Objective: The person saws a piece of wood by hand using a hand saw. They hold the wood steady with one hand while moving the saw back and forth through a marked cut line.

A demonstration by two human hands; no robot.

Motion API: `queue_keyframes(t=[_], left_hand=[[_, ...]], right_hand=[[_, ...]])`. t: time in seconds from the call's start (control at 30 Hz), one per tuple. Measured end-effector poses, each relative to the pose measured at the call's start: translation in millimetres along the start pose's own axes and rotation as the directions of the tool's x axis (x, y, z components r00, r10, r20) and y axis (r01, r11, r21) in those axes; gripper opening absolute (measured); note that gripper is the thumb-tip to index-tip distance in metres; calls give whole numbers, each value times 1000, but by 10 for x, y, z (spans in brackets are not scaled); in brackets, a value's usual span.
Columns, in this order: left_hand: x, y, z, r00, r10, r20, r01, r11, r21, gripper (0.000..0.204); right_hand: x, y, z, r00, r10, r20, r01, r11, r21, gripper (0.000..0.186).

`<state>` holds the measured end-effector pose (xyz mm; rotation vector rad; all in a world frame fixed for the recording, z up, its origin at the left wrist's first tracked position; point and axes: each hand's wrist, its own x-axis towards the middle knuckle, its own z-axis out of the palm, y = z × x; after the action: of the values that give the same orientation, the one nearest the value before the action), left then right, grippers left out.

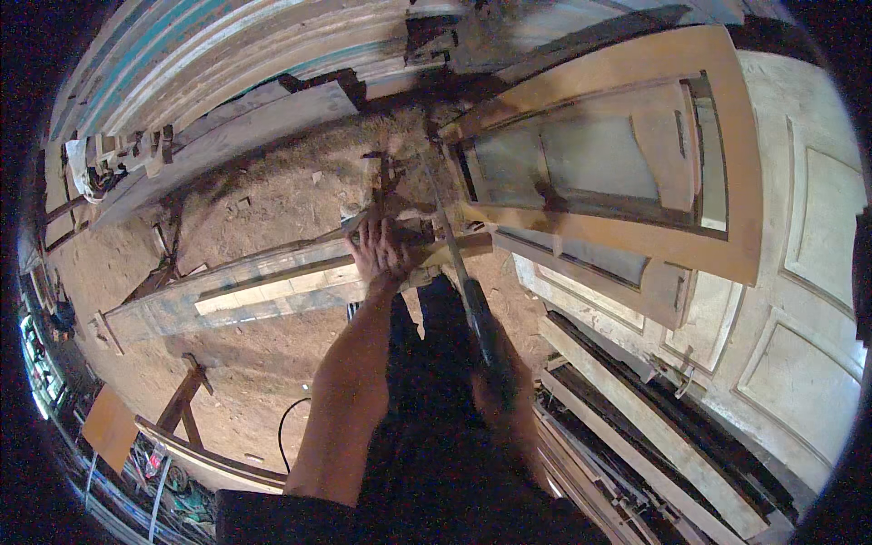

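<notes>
Pale wooden strip [282,287], presumably light, stiff and best held beside the saw [461,272], is laid along a weathered plank [159,309], clasped from above by the left hand [380,250], the saw's handle being gripped in the right hand [502,377].

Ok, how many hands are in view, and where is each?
2. The left hand lies over the pale wooden strip; the right hand, blurred, is at the handle end of the saw. No others show, though shadow could hide some.
</notes>
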<state>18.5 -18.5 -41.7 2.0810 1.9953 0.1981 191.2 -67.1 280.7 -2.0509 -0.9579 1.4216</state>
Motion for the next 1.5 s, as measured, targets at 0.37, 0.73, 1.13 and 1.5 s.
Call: queue_keyframes(t=[0.37,0.73,1.13,1.5], left_hand=[[217,228,-198,937,-95,337,85,995,43,72],[-29,-70,297,958,-81,274,76,997,27,70],[-171,-495,622,949,217,-227,-199,975,100,67],[154,5,-96,993,116,-6,-116,993,24,49]], right_hand=[[264,54,19,991,-127,-40,127,992,-23,62],[6,-63,-25,998,29,59,-20,990,-142,68],[-424,-140,-96,987,100,-128,-108,992,-57,78],[-451,-35,-489,951,229,206,-226,973,-35,84]])
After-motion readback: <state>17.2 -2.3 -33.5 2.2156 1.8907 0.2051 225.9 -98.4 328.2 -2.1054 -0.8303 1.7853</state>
